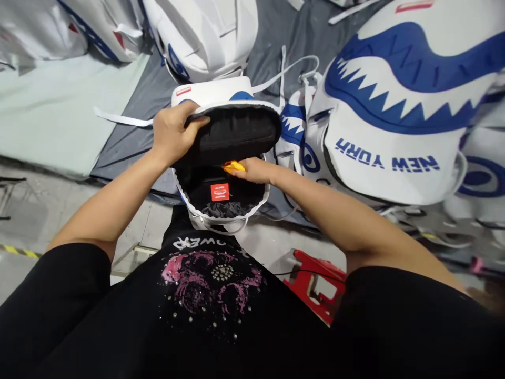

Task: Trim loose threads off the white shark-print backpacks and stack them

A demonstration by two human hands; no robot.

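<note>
A small white backpack (pixel 240 131) is unzipped in front of me, its black lining showing. My left hand (pixel 175 129) pinches the edge of its raised front flap at the left, thumb inside. Inside the opening, my right hand (pixel 254 170) is closed around yellow thread snips (pixel 234 167), whose blades are hard to make out against the dark lining. A red label (pixel 220 192) shows on the lining just below the snips. Dark crumpled fabric lies nearer the bag's rim.
A large white backpack (pixel 394 152) with blue jaws and lettering lies at the right. Another white bag (pixel 205 37) stands behind the opened one. Grey cloth (pixel 126 142) covers the table. A red stool (pixel 315 284) is on the floor below.
</note>
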